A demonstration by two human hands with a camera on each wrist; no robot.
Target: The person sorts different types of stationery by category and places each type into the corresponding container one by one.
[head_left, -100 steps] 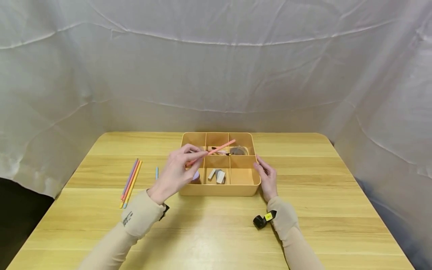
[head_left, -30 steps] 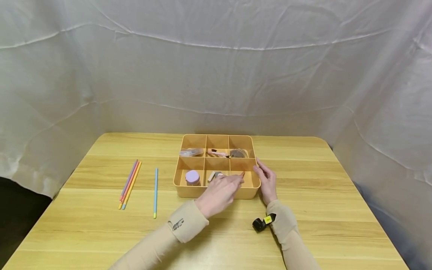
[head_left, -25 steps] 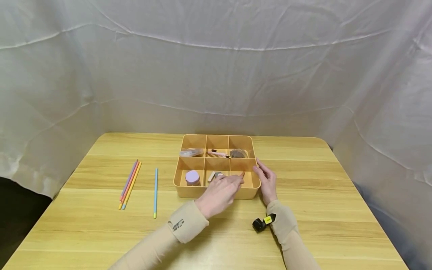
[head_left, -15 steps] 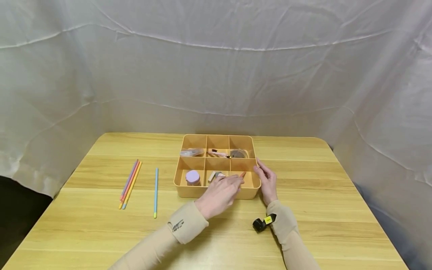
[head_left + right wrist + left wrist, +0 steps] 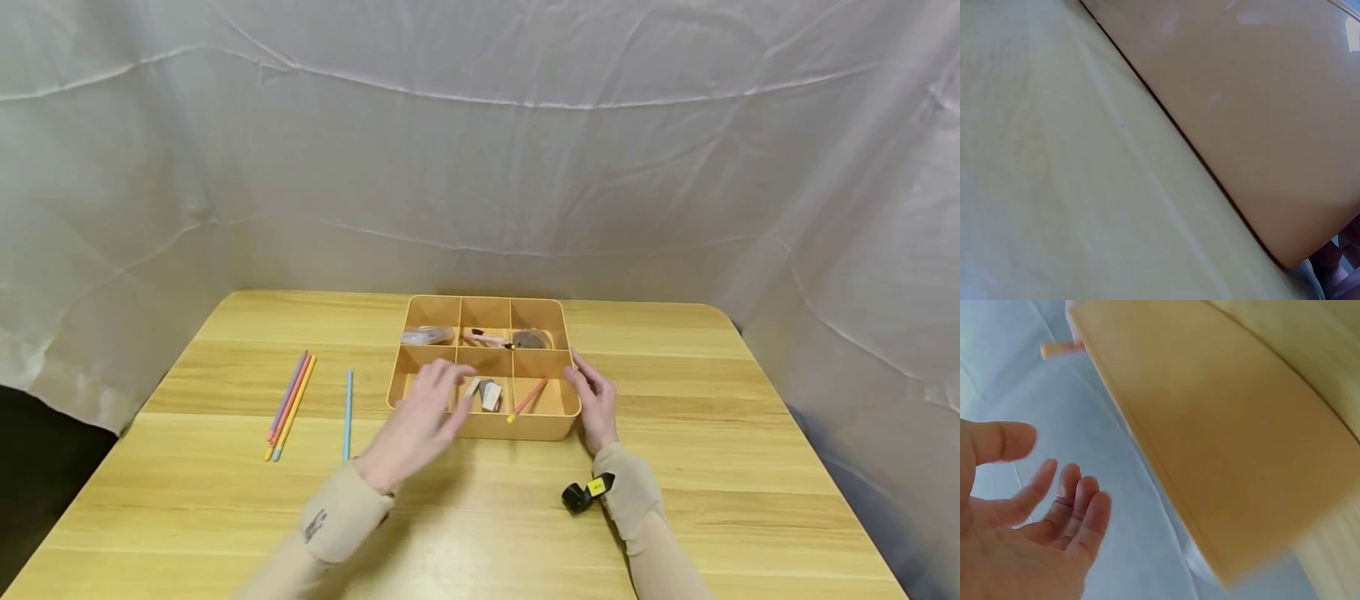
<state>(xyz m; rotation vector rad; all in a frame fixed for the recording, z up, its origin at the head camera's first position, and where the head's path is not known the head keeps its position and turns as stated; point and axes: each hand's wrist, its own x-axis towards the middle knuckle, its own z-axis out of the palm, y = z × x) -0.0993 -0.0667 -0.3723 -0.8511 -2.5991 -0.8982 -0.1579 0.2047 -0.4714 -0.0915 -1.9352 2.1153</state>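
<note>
A tan six-compartment organizer box [image 5: 495,427] stands at the table's far side. My right hand [image 5: 596,408] grips its right wall, thumb at the rim; only a few fingers [image 5: 1329,256] show in the right wrist view. My left hand [image 5: 420,425] hovers over the front left corner with fingers spread, holding nothing, as the left wrist view also shows. A red pencil [image 5: 528,397] leans in the front right compartment, its yellow end sticking out over the front rim. White and grey blocks [image 5: 490,394] lie in the front middle compartment. My left hand hides the front left compartment's contents.
Several colored pencils [image 5: 291,408] lie together on the table's left. A blue pencil [image 5: 348,408] lies alone, its near end behind the left hand. The back compartments hold a clear packet [image 5: 427,335], a pink stick [image 5: 483,337] and a dark round item [image 5: 530,338].
My left hand carried the red pencil to the front right compartment, let go of it there, and has drawn back left with fingers spread. The right hand stays on the box.
</note>
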